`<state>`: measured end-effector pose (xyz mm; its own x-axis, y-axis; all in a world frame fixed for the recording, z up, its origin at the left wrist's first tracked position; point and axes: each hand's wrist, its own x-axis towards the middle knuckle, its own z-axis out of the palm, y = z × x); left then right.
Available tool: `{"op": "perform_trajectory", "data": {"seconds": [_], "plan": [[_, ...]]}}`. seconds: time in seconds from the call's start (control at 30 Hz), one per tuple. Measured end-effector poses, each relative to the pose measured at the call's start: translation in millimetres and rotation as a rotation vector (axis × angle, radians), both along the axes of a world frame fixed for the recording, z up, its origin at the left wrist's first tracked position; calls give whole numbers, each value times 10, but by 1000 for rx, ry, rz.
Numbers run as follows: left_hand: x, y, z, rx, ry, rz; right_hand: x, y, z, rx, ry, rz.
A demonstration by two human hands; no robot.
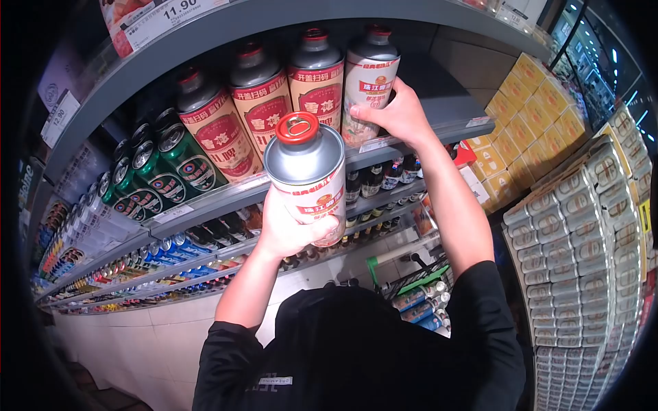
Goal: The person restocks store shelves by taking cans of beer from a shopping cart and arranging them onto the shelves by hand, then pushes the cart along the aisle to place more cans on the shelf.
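My left hand is wrapped round a large white beer can with a silver shoulder and a red pull-ring cap. This can is held up in front of the shelf, its top tilted toward me. My right hand grips a matching white beer can at the right end of the shelf row, thumb across its front. That can stands upright at the shelf edge; whether its base touches the shelf is hard to tell. Beside it are several tan-and-red beer cans with red caps.
Green beer cans fill the shelf further left. Lower shelves hold bottles and blue cans. A green-trimmed shopping cart with cans in it stands below. Yellow cartons and wrapped can stacks rise on the right.
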<state>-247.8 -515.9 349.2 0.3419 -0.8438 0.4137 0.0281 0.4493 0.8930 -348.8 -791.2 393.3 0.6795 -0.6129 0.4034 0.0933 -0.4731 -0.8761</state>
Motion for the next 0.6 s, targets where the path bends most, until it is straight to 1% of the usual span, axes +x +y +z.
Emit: {"op": "perform_trajectory", "data": {"seconds": [0.3,0.6], "plan": [[68,-8,80,51,-78,28,52,-72,-70,6,-26,55],[55,-96,82,69,-78,30,69,-65,-146,24,-51,129]]}}
